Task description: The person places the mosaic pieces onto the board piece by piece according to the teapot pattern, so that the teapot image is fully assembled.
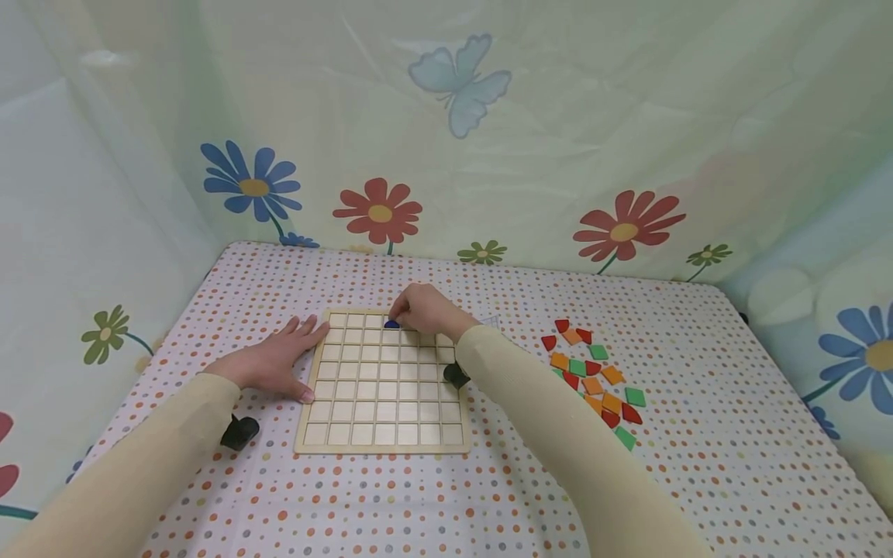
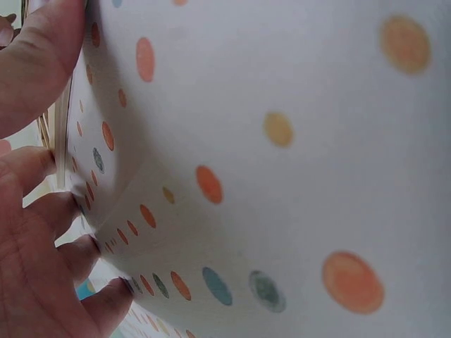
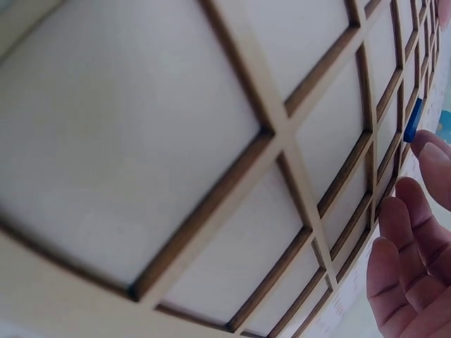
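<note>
Where the top row of a pale wooden board [image 1: 384, 449] runs, near the middle of the frame, a small dark-blue piece [image 1: 391, 325] with a rounded upper edge sits between the thumb and finger of the right hand [image 1: 427, 308]. That hand pinches it by one end, its other fingers bent; whether the piece touches the board's floor is unclear. Raised thin strips with dark brown sides divide the board into smooth, square, cream-coloured cells.

At the board's left rim, the left hand [image 1: 275, 363] lies spread, thumb and fingers apart, grasping nothing, with the thumb tip and a fingertip touching the wood. Just beyond the right wrist, a sheet with printed lines [image 1: 492, 320] shows partly.

Right of centre, flat, glossy pieces lie scattered: red ones [image 1: 631, 414] with a curved side, orange squares [image 1: 611, 402] and green squares [image 1: 636, 397]. Beneath everything spreads a white cloth [image 1: 391, 504] with coloured dots. Across the upper frame hangs a creased, shiny curtain [image 1: 628, 93] printed with flowers and a pale-blue butterfly [image 1: 462, 84].
</note>
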Available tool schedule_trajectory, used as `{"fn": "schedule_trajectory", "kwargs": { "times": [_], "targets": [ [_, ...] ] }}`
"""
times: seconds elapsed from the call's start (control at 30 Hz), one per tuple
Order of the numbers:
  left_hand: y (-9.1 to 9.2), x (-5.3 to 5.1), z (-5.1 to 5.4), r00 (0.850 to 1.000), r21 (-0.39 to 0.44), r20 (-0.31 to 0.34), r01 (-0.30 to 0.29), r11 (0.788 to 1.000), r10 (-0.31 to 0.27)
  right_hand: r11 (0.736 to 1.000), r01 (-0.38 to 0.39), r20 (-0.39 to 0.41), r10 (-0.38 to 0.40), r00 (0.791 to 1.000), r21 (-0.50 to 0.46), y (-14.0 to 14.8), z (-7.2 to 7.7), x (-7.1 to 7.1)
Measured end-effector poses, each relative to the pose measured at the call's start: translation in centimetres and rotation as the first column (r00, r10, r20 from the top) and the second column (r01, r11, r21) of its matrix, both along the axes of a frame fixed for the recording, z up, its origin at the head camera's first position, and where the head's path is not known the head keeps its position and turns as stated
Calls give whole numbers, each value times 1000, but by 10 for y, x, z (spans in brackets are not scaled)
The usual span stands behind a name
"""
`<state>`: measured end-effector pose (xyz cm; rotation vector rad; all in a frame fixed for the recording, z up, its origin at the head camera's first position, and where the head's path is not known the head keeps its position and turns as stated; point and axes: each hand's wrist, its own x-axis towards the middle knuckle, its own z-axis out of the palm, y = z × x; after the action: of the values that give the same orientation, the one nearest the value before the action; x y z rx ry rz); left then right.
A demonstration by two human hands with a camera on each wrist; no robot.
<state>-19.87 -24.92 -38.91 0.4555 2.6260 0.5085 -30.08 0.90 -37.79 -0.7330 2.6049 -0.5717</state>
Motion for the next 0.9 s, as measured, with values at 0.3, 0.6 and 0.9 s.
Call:
{"fn": "schedule_trajectory", "kwargs": {
  "times": [0.3, 0.6, 0.9],
  "targets": [
    [3, 1, 0, 1000, 9, 14, -4, 1000, 4, 1000, 24, -8, -24, 1000, -8, 8, 5, 4],
    [3, 0, -1, 1000, -11, 11, -8, 1000, 9, 996, 73, -13, -73, 997, -50, 61, 25, 7],
    [0, -1, -1, 1000, -16, 14, -9, 1000, 10, 981, 184, -71, -187, 980, -56, 152, 38, 18]
  ]
}}
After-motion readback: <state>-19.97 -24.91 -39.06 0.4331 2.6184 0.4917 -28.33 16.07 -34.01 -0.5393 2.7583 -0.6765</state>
